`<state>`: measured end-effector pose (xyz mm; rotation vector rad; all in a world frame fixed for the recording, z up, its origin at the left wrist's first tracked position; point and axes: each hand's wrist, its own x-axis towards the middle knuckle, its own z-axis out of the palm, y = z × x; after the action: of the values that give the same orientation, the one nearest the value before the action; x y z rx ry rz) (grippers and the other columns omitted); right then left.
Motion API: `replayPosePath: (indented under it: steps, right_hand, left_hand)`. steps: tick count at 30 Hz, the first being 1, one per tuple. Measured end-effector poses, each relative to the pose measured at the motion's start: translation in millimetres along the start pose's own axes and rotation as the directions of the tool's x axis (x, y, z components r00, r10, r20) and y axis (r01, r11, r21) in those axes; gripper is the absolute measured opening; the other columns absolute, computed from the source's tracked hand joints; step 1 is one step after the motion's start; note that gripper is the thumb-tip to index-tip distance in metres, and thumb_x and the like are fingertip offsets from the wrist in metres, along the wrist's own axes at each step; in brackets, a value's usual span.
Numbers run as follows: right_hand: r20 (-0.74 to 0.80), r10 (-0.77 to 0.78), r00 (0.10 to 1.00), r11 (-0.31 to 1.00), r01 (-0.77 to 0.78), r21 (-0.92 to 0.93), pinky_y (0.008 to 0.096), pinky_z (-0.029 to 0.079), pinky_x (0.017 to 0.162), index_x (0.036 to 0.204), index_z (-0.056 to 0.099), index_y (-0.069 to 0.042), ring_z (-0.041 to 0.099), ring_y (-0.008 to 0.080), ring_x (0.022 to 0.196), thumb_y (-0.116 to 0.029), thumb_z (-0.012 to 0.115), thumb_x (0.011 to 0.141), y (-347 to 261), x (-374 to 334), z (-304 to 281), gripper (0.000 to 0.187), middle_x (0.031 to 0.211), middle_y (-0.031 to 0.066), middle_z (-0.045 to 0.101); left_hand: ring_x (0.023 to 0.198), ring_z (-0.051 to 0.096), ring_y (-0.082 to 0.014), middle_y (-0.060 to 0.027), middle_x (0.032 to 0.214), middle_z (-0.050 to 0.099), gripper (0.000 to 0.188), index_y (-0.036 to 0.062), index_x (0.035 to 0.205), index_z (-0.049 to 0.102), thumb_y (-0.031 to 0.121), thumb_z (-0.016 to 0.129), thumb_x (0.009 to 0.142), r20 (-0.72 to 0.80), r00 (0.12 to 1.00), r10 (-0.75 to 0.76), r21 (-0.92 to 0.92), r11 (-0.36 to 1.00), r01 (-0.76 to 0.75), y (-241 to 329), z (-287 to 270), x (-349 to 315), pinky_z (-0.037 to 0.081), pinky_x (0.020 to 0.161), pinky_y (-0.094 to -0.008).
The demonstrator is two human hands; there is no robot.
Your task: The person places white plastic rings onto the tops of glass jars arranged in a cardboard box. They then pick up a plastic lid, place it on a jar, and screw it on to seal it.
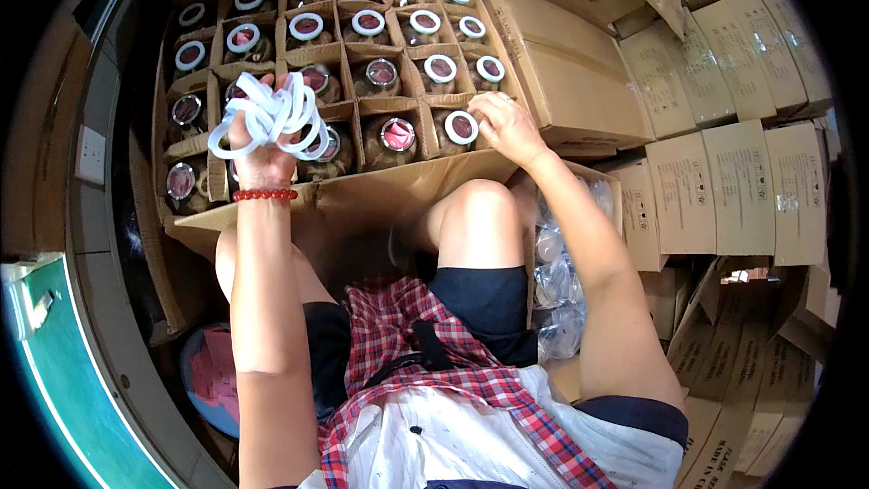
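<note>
Basin (213, 417) with pink pieces (214, 369) sits low at the left, beside the leg, probably to keep them in reach; the left hand (262, 163) is raised palm-up over the carton (389, 186), fingers curled loosely round a bunch of white rings (262, 122), seemingly to keep the supply close to the jars; cardboard dividers (385, 106) hold each jar apart and upright, some with bare silver rims (398, 134), others wearing white rings; the right hand (509, 129) has its fingers bent narrow at the ringed near-right jar (461, 128), though I cannot tell whether they grip or only touch; clear plastic items (557, 281) lie boxed beside the right leg; stacked cartons (683, 186) line the far right, perhaps to save floor.
</note>
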<state>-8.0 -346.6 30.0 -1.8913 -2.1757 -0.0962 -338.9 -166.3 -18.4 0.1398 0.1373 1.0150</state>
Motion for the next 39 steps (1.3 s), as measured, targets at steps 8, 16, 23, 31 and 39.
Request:
replayPosePath:
  steps: [8,16,23,31,39]
  right_hand:
    - [0.128,-0.062,0.990,0.998,0.061,0.011,0.0378,0.043,0.084,0.083,0.063,-0.009,0.055,0.0245,0.103,-0.009,0.064,0.075,-1.7,-22.2,3.2,0.008,0.103,0.0044,0.061]
    - [0.070,0.155,0.985,0.721,-0.161,0.673,0.0277,0.053,0.069,0.115,0.057,-0.005,0.064,0.0165,0.085,-0.014,0.068,0.083,-136.7,48.0,-14.3,0.035,0.110,0.0100,0.062]
    - [0.513,0.277,0.813,-0.365,-0.404,0.839,0.0201,0.047,0.053,0.118,0.054,-0.002,0.060,0.0087,0.071,-0.016,0.063,0.089,-171.9,85.6,35.4,0.033,0.096,0.0032,0.064]
    - [0.333,0.431,0.839,-0.166,-0.289,0.943,0.0229,0.055,0.060,0.110,0.060,0.002,0.060,0.0079,0.068,-0.010,0.062,0.089,-158.9,111.6,16.9,0.025,0.087,0.0035,0.063]
    - [-0.043,0.525,0.850,0.356,-0.174,0.918,0.0231,0.055,0.066,0.111,0.060,0.003,0.062,0.0100,0.073,-0.005,0.062,0.088,-122.2,128.4,11.5,0.025,0.088,0.0049,0.064]
  left_hand:
    - [0.080,0.064,-0.0236,-0.0171,0.110,0.061,0.051,-0.0003,0.114,0.056,0.040,0.057,0.082,-0.089,0.993,0.076,0.184,0.981,-0.058,-7.1,6.9,-1.4,0.047,0.043,-0.0236]
    - [0.106,0.059,-0.0335,-0.0215,0.119,0.056,0.048,0.0000,0.120,0.053,0.035,0.051,0.087,0.050,0.998,-0.026,-0.045,0.999,0.028,-9.5,2.0,-2.6,0.051,0.046,-0.0225]
    - [0.104,0.059,-0.0339,-0.0222,0.121,0.056,0.043,0.0030,0.114,0.058,0.036,0.046,0.089,-0.037,0.996,0.080,-0.026,0.996,-0.081,-17.3,19.7,-11.2,0.054,0.075,-0.0366]
    - [0.107,0.058,-0.0315,-0.0137,0.114,0.060,0.041,0.0057,0.111,0.058,0.038,0.047,0.088,-0.028,0.999,-0.023,-0.113,0.993,0.019,-21.7,5.7,-2.7,0.048,0.091,-0.0513]
    - [0.103,0.060,-0.0342,-0.0172,0.113,0.061,0.039,0.0031,0.112,0.057,0.031,0.056,0.085,-0.213,0.976,-0.040,-0.058,0.998,0.029,-17.5,-1.9,2.6,0.051,0.089,-0.0487]
